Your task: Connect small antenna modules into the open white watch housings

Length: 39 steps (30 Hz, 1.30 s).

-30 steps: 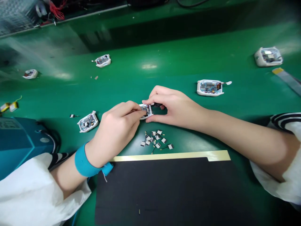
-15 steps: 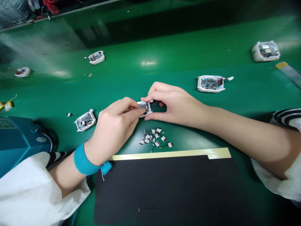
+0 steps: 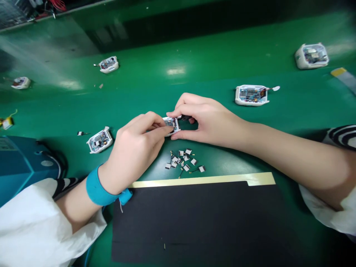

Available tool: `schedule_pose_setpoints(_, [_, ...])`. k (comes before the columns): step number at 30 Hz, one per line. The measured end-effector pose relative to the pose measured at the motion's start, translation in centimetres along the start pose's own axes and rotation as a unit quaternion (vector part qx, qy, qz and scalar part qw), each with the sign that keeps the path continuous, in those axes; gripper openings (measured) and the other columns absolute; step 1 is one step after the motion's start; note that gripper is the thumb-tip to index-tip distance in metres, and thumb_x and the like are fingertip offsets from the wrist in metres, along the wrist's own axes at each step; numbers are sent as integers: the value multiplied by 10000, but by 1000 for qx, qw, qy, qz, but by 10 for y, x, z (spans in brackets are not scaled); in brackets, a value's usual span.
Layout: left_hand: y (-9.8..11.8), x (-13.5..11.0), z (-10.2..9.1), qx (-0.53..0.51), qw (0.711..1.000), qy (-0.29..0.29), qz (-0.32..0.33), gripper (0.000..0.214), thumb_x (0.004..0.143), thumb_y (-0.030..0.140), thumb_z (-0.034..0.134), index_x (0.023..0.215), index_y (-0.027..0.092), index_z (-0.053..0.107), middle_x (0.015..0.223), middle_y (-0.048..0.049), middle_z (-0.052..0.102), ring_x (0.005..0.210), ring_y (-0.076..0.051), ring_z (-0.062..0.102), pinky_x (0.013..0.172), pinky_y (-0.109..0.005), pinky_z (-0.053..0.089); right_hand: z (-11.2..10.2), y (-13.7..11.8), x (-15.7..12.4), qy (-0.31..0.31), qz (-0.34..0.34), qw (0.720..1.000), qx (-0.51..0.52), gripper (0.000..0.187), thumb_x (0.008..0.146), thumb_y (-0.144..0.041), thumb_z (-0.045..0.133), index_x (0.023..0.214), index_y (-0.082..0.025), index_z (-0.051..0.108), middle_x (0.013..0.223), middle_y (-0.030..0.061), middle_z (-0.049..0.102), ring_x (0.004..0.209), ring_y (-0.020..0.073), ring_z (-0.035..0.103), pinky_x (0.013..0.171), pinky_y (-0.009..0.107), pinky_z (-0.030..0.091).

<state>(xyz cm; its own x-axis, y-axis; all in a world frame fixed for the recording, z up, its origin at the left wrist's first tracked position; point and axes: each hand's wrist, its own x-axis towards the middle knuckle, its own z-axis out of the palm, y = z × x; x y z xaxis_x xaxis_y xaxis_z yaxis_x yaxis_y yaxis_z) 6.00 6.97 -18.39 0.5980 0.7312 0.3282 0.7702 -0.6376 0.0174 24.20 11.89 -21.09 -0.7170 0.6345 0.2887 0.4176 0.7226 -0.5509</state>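
Note:
Both my hands hold a small white device housing (image 3: pixel 171 125) with a circuit board inside, and my fingers hide part of it. My left hand (image 3: pixel 136 152) pinches its left side, with the fingertips over the board. A blue antistatic wrist strap (image 3: pixel 97 191) circles that wrist. My right hand (image 3: pixel 205 118) grips the far and near edges from the right, and a small dark part (image 3: pixel 185 117) shows at its fingertips. Just below my hands lies a loose scatter of small square components with thin wires (image 3: pixel 180 161).
Several open white housings with boards lie on the green bench, such as one (image 3: pixel 99 140) to the left and one (image 3: pixel 251 95) to the right. A black mat (image 3: pixel 194 222) with a cream strip lies in front. A blue machine (image 3: pixel 25 167) stands at the left.
The whole view has shifted slightly, so the bench items sit a little higher in the frame. My hands keep the same hold on the housing.

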Motion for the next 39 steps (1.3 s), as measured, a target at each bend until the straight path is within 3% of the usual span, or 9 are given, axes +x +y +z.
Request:
schedule_pose_setpoints(28, [5, -2, -1, -7, 999, -27, -36, 202, 860, 239, 383, 896, 245, 581, 904, -13, 567, 790, -121, 565, 678, -256, 492, -1, -2, 1, -12, 21, 1000, -9, 350, 718, -386, 601, 942, -118, 571, 912, 50, 494, 823, 155, 474, 648, 262, 377])
schedule_pose_setpoints(36, [5, -1, 0, -2, 999, -22, -23, 232, 863, 237, 368, 871, 223, 599, 874, -28, 574, 759, -123, 562, 646, -243, 471, -2, 0, -1, -17, -2, 1000, -7, 354, 752, -402, 557, 978, -130, 544, 928, 50, 483, 839, 155, 477, 696, 280, 402])
schedule_pose_setpoints(39, [4, -1, 1, -13, 1000, -19, -18, 243, 862, 243, 369, 857, 211, 609, 850, -36, 577, 736, -126, 561, 636, -248, 471, -4, -1, -4, -23, -20, 1000, -3, 314, 828, -358, 454, 1052, -142, 499, 981, 67, 475, 886, 161, 472, 751, 300, 409])
